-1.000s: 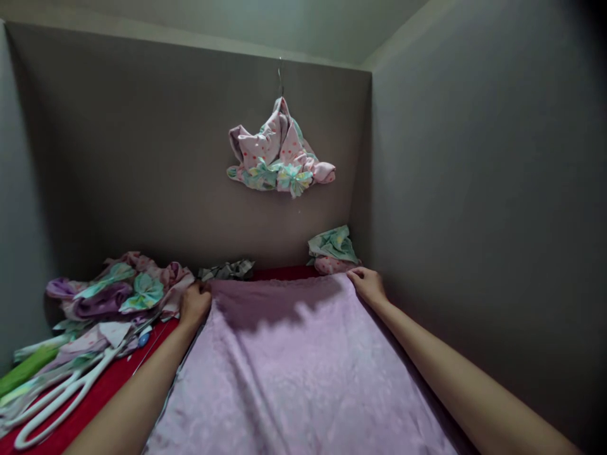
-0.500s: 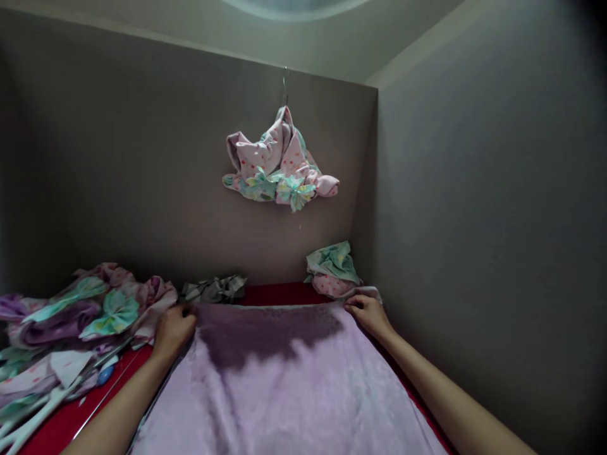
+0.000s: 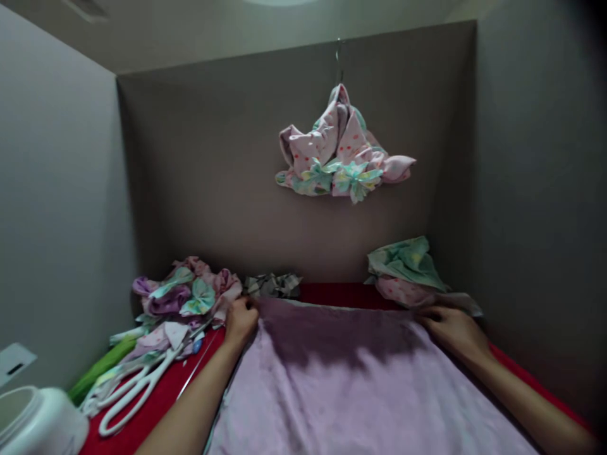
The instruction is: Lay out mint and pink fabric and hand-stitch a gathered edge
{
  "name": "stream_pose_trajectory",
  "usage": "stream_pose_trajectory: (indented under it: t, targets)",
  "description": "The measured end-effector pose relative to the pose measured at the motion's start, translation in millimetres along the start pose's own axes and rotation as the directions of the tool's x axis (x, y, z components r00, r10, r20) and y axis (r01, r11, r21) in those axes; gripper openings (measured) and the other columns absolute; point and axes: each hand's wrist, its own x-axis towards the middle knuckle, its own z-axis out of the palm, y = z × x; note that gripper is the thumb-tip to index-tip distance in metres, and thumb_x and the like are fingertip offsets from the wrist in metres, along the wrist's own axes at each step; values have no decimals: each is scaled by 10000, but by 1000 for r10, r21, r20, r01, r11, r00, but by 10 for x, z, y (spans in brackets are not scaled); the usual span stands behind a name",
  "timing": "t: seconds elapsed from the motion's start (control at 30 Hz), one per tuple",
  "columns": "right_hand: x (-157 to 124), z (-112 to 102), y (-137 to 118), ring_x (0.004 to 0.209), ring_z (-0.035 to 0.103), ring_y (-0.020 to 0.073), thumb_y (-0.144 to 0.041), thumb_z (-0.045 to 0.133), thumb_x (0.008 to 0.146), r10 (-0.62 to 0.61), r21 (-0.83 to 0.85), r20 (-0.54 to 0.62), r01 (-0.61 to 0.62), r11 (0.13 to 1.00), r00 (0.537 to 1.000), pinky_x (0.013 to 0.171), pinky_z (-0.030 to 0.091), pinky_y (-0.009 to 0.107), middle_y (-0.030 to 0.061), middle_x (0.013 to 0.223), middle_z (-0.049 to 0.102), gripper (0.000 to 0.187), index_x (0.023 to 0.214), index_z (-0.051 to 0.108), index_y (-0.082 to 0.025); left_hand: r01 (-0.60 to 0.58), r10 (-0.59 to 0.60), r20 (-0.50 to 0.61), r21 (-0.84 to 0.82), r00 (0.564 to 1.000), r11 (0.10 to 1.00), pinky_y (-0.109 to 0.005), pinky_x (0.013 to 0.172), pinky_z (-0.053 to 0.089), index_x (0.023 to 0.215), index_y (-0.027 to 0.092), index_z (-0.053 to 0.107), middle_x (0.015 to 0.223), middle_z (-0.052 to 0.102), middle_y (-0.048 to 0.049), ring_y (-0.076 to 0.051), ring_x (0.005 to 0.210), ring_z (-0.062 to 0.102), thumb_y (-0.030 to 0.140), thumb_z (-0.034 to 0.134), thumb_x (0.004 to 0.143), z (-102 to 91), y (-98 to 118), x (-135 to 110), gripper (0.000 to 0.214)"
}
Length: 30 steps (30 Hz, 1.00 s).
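A large pale pink cloth (image 3: 351, 385) lies spread over the red surface (image 3: 332, 294) in front of me. My left hand (image 3: 241, 320) is closed on the cloth's far left corner. My right hand (image 3: 453, 330) grips its far right corner, fingers curled over the edge. Both arms reach forward along the cloth's two sides.
A heap of pastel bow-trimmed fabric pieces (image 3: 183, 300) and white plastic hangers (image 3: 135, 392) lies at the left, with a white tub (image 3: 40, 420) in the near left corner. A folded mint and pink bundle (image 3: 405, 272) sits at the back right. A pink garment (image 3: 339, 155) hangs on the grey back wall.
The view has swung left, bringing the left wall and white tub into sight. Both hands stay on the cloth's far corners, drawn slightly nearer to me.
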Motion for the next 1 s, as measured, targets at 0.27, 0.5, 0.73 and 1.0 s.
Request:
stream_pose_trajectory:
  t: [0.27,0.5,0.73,1.0]
  targets:
    - [-11,-5,36,840,606,237,-422,479,675,62,25,-5,-62,998,998,682,447,299,20,919,672,317,812,704,-246,-13,13,19,23,1000,1000,-223,597,372,728,174,670,733,668,-33,-174,730,604,188,465,683,-60,107,-83,210]
    - [-12,-19,21,849,602,243,-424,476,663,72,20,7,-72,997,997,700,441,302,14,921,670,321,812,703,-252,41,-44,20,120,999,992,-273,563,329,714,189,683,709,663,-79,-239,725,596,313,504,696,-24,149,-65,218]
    - [-5,-15,21,847,600,232,-443,468,657,78,22,0,-77,997,997,690,437,291,8,915,669,334,805,701,-255,38,-37,-8,123,999,992,-264,585,334,817,188,635,778,654,-71,-227,769,591,319,526,694,-3,159,-33,210]
    - [21,23,54,834,601,238,-467,468,633,91,32,-52,-89,996,995,680,438,292,13,894,673,356,788,704,-250,7,-8,16,77,1000,997,-261,637,365,895,174,632,850,657,-76,-232,830,590,346,533,709,-11,163,-16,272]
